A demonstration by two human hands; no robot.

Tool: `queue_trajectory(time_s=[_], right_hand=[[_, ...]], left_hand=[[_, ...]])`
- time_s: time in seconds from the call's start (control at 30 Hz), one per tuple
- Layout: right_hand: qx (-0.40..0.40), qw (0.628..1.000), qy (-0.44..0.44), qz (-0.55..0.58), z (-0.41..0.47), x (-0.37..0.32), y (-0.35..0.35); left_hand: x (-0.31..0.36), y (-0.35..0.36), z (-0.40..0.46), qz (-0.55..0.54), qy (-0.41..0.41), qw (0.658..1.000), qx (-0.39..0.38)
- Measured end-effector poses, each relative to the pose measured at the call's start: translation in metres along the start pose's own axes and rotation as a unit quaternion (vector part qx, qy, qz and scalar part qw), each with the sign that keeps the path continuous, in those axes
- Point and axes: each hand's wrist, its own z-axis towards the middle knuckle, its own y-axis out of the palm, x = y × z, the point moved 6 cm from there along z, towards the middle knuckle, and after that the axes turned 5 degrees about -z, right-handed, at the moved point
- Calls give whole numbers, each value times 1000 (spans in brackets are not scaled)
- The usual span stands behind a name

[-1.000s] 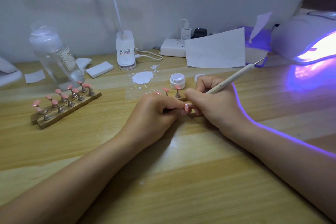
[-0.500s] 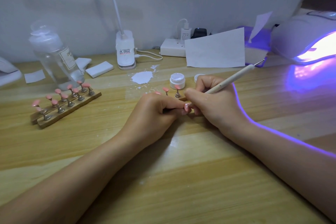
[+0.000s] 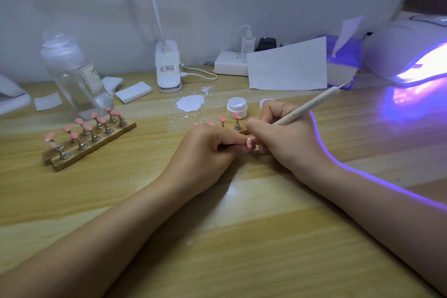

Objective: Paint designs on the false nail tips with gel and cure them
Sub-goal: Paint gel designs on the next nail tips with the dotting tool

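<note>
- The wooden table [image 3: 242, 237] fills the view, its light planks flecked with white specks and washed violet along the right side.
- The curing lamp [image 3: 408, 51], a white dome at the far right, is lit, and purple light spills from its mouth onto the table.
- A sheet of white paper [image 3: 287, 65] stands propped at the back, in front of a white power strip [image 3: 229, 64] with plugs in it.
- A clear pump bottle [image 3: 75, 72] stands at the back left, just behind a wooden holder [image 3: 96, 143] that carries two rows of pink nail tips on metal stands.
- The left hand [image 3: 205, 152] lies on the table, fingers curled in and pinching something small at their tips; the object is mostly hidden, so it is probably a stand.
- The right hand [image 3: 287, 140] meets it fingertip to fingertip, fingers clenched round a pale dotting pen [image 3: 312, 104] whose shaft slants up to the right.
- The nail tip being worked [image 3: 249, 142], pale pink, sits right where the two hands touch.
- A second holder [image 3: 242, 131] just behind the hands shows two more pink tips.
- A small open white gel jar [image 3: 237, 107] stands behind these, its lid [image 3: 263, 103] just beside it.
- A smear of white gel [image 3: 189, 103] lies left of the jar.
</note>
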Motion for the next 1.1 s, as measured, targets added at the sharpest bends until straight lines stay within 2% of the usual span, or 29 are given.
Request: queue_trajectory(time_s=[0.43,1.1], right_hand=[[16,1000,9,21,0,-1,-3],[-5,1000,-2,13,1,3,0]], left_hand=[[-1,0,0,-10,-11,1000,6],[1,1,1,-29,-2,1000,-3]])
